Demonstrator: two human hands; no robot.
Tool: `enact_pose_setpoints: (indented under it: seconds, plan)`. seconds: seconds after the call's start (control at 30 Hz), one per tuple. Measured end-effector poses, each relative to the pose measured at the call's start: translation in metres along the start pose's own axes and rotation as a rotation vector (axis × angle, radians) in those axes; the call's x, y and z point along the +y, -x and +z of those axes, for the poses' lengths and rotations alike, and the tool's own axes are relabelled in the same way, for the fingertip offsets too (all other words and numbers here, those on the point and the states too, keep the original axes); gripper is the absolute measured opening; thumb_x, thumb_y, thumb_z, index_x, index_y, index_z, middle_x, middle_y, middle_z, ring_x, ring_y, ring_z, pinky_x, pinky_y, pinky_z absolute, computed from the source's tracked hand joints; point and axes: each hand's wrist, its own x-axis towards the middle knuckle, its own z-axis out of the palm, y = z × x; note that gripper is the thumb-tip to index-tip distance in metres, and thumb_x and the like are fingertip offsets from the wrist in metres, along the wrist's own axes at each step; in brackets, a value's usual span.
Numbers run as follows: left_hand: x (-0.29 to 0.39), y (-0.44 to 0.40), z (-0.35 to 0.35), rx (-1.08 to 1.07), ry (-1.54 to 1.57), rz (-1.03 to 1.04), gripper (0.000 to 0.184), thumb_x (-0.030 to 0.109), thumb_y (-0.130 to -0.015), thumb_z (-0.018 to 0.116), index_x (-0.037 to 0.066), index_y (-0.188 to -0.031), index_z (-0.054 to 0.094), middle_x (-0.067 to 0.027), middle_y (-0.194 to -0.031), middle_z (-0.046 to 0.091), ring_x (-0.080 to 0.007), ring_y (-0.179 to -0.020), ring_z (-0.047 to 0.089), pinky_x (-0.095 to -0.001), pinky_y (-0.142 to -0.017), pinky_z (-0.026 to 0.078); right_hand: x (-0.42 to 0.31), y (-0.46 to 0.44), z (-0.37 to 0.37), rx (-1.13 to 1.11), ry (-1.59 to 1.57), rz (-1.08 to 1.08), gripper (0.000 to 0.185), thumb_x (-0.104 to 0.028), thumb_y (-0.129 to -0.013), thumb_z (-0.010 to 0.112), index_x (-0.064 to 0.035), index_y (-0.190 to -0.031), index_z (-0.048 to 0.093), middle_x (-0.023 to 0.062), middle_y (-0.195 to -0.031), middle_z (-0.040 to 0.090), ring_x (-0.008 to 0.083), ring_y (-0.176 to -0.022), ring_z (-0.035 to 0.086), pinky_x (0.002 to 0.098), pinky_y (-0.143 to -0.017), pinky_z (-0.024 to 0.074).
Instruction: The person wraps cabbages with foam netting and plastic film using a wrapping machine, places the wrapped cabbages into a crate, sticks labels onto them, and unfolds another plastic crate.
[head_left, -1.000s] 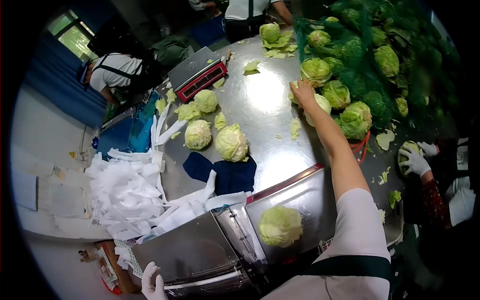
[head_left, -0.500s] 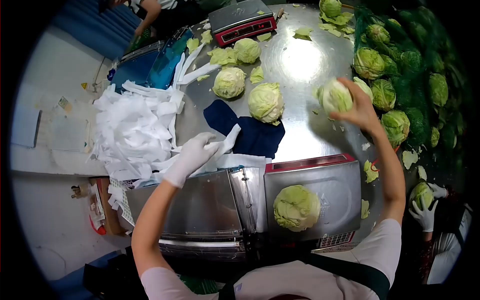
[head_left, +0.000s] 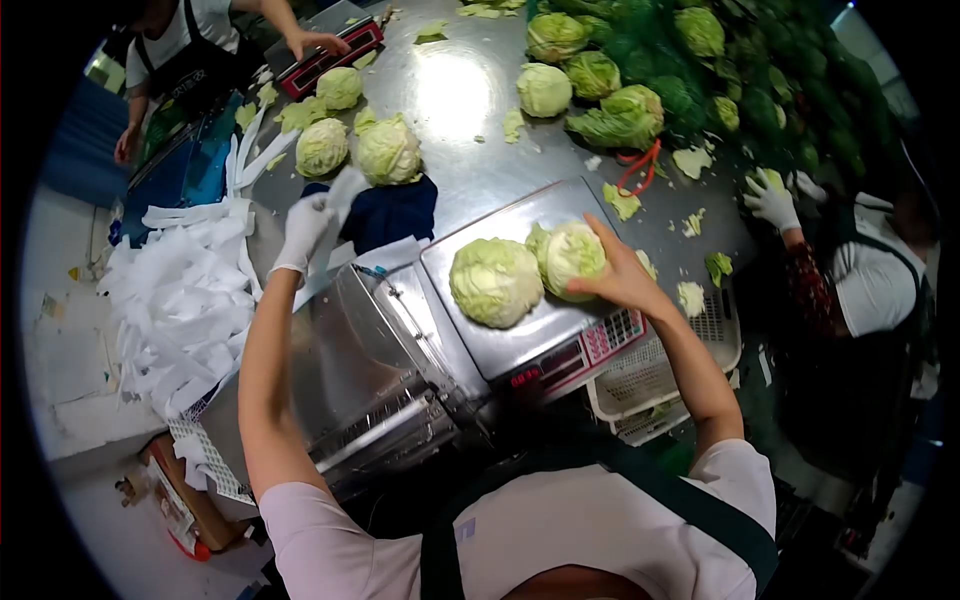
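Note:
My right hand (head_left: 622,272), bare, is wrapped round a pale green cabbage (head_left: 570,255) on the steel pan of a scale (head_left: 515,345). Beside it on the same pan, touching or nearly so, sits a second cabbage (head_left: 494,282). My left hand (head_left: 303,232) wears a white glove and is closed on a white strip (head_left: 343,200) that rises from its fingers. Just beyond that hand lies a dark blue cloth (head_left: 405,212). A heap of similar white strips (head_left: 180,300) is to its left.
Two cabbages, one leafy (head_left: 388,152) and one rounder (head_left: 322,147), sit past the cloth. A steel-topped machine (head_left: 330,350) adjoins the scale. More cabbages lie near green netting (head_left: 660,60). Co-workers stand at far left and right; one's hand (head_left: 315,42) reaches a second scale (head_left: 335,60).
My right hand has brought its cabbage from over the table onto the scale, beside the other cabbage. My left hand has lifted a white strip. The camera view has turned.

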Motion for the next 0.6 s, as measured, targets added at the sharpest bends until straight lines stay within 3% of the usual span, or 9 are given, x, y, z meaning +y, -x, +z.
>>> enact_pose_setpoints:
  seconds: [0.07,0.2,0.3,0.33,0.43,0.47,0.53,0.57,0.6]
  plan:
    - [0.052,0.016,-0.022,0.289,0.026,0.258,0.022,0.013,-0.075,0.058,0.008,-0.095,0.065,-0.0088,-0.083,0.065,-0.0198,-0.072,0.062,-0.0289,-0.069,0.047,-0.007,0.009,-0.005,0.066,0.035,-0.083,0.095,-0.034,-0.060,0.079,-0.0021,-0.134,0.029,0.0197,-0.130,0.041,0.0286,-0.117,0.044,0.0340,-0.097,0.0353]
    - [0.211,0.142,-0.060,0.157,0.412,0.609,0.023,0.004,-0.076,0.059,0.003,-0.099,0.063,-0.0046,-0.086,0.061,-0.0097,-0.078,0.057,-0.0215,-0.070,0.045,-0.035,0.036,-0.018,0.271,0.203,-0.132,0.093,-0.029,-0.062,0.079,-0.0032,-0.135,0.028,0.0177,-0.133,0.038,0.0275,-0.117,0.045,0.0342,-0.097,0.0371]
    - [0.277,0.237,-0.057,-0.283,0.406,0.483,0.021,0.006,-0.078,0.058,0.003,-0.098,0.063,-0.0017,-0.080,0.059,-0.0093,-0.073,0.054,-0.0218,-0.068,0.044,-0.109,0.081,-0.018,0.135,-0.707,-0.341,0.070,-0.014,-0.068,0.076,-0.0034,-0.128,0.041,0.0139,-0.125,0.046,0.0195,-0.111,0.048,0.0300,-0.090,0.0419]
    - [0.282,0.254,-0.049,-0.359,0.347,0.548,0.019,0.007,-0.080,0.056,0.003,-0.096,0.064,0.0011,-0.076,0.058,-0.0103,-0.067,0.053,-0.0228,-0.066,0.044,-0.119,0.092,-0.012,0.240,-0.441,-0.477,0.052,-0.012,-0.070,0.074,-0.0011,-0.116,0.052,0.0122,-0.105,0.059,0.0150,-0.094,0.057,0.0257,-0.080,0.0460]
    - [0.290,0.277,-0.035,-0.487,0.873,0.256,0.026,0.018,-0.082,0.062,-0.001,-0.099,0.063,-0.0015,-0.082,0.061,-0.0075,-0.070,0.054,-0.0203,-0.064,0.044,-0.119,0.109,0.005,0.458,-0.434,-0.410,0.020,-0.016,-0.083,0.061,0.0009,-0.094,0.062,0.0052,-0.065,0.063,0.0087,-0.055,0.058,0.0213,-0.049,0.0464]
    - [0.287,0.274,-0.035,-0.713,1.235,-0.056,0.028,0.020,-0.081,0.061,-0.004,-0.096,0.063,-0.0037,-0.083,0.062,-0.0090,-0.070,0.056,-0.0207,-0.061,0.045,-0.113,0.114,0.007,0.471,-0.442,-0.412,0.020,-0.016,-0.083,0.061,0.0009,-0.094,0.062,0.0052,-0.065,0.063,0.0087,-0.055,0.058,0.0213,-0.049,0.0464]
    - [0.261,0.253,0.008,-0.524,0.717,0.343,0.029,0.021,-0.085,0.056,-0.004,-0.097,0.062,-0.0069,-0.083,0.063,-0.0119,-0.071,0.058,-0.0221,-0.058,0.046,-0.101,0.121,0.010,0.092,-0.925,-0.151,0.029,-0.024,-0.090,0.050,0.0014,-0.087,0.063,0.0075,-0.067,0.063,0.0089,-0.050,0.055,0.0225,-0.046,0.0440]
    - [0.250,0.265,0.033,-0.461,1.016,0.045,0.031,0.021,-0.085,0.055,-0.002,-0.107,0.057,-0.0091,-0.092,0.063,-0.0135,-0.073,0.058,-0.0217,-0.054,0.045,-0.093,0.120,0.024,0.151,-0.567,-0.034,0.035,-0.028,-0.092,0.042,-0.0001,-0.086,0.062,0.0123,-0.071,0.064,0.0179,-0.054,0.058,0.0292,-0.051,0.0460]
    - [0.268,0.279,0.041,-0.529,1.081,-0.045,0.044,0.018,-0.085,0.056,0.001,-0.124,0.045,-0.0063,-0.103,0.059,-0.0109,-0.078,0.056,-0.0209,-0.056,0.045,-0.085,0.121,0.039,0.285,-0.202,-0.171,0.027,-0.025,-0.087,0.048,-0.0033,-0.099,0.059,0.0168,-0.087,0.063,0.0267,-0.074,0.061,0.0347,-0.059,0.0471]
